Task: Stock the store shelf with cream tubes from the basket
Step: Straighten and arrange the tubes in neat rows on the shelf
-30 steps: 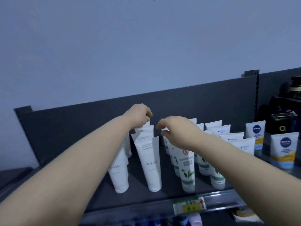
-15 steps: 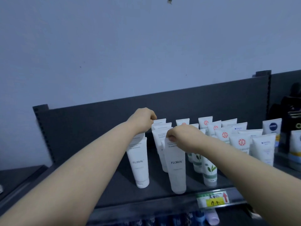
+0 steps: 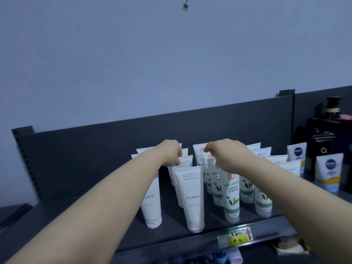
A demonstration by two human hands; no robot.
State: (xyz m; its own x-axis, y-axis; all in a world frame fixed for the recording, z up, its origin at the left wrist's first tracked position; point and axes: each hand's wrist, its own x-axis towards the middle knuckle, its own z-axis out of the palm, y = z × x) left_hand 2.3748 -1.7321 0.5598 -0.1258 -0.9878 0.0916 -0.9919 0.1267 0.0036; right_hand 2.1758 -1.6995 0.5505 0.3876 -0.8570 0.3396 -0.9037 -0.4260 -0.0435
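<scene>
Gentleness helps squaring rows to the shelf (image 3: 173, 221) front: left hand (image 3: 169, 153) pinches a FLORAL tube (image 3: 185, 162), right hand (image 3: 226, 157) over red-seal tubes (image 3: 199, 156), hold unclear.

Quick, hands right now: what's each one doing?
Left hand: fingers curled at the top edge of a FLORAL tube; actual grip cannot be told.
Right hand: pinches the top corner of a red-seal tube.

I read "FLORAL" on the front white tube (image 3: 192, 197) and "LORAL" on its left neighbour (image 3: 151, 199), whose first letter is hidden. A round blue "NIVEA" badge sits on the far-right tube (image 3: 330, 169) and on the tube behind it (image 3: 297, 151). The green-leaf tube (image 3: 231, 199) bears Chinese print that I cannot make out. The shelf-edge price tag (image 3: 236, 239) shows a red arrow, but its figures are blurred.
</scene>
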